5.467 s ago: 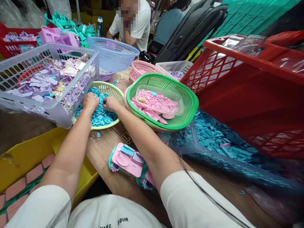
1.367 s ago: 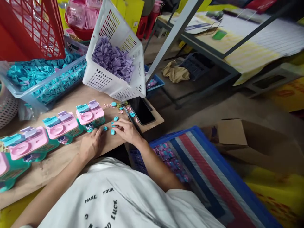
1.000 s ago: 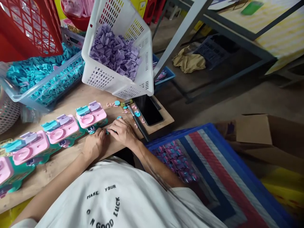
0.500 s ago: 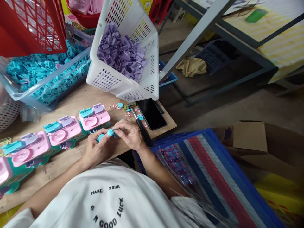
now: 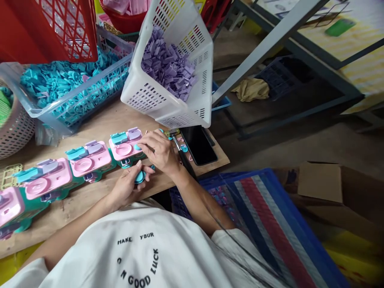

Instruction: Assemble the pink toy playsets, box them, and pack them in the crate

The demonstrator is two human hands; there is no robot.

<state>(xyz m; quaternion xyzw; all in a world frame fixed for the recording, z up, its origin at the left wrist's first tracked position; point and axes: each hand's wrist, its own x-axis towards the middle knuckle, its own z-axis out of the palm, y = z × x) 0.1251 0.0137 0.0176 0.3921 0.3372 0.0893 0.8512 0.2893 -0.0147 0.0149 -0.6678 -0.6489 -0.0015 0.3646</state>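
Note:
Between the fingertips of my right hand (image 5: 159, 150) is a small round blue piece (image 5: 137, 147), held at the right edge of the nearest pink-topped toy (image 5: 123, 149). My left hand (image 5: 132, 180) is half curled around several blue round pieces (image 5: 140, 177), below that toy and just off the table. The toy has a pink top with a round basin, blue and purple parts along its back, and a teal base. A second pink-topped toy (image 5: 90, 163) and a third (image 5: 48, 184) stand in a row to the left.
A white basket (image 5: 168, 108) of purple parts (image 5: 168, 64) tilts at the back. Left of it stands a blue crate (image 5: 81, 100) of blue parts. A phone (image 5: 199, 146) and a black-handled tool (image 5: 186, 162) lie at the table's right end, beside small pink pieces.
My right hand has parted from my left and moved up to the nearest toy with a blue piece. My left hand has loosened, showing the blue pieces in it. The view has shifted slightly.

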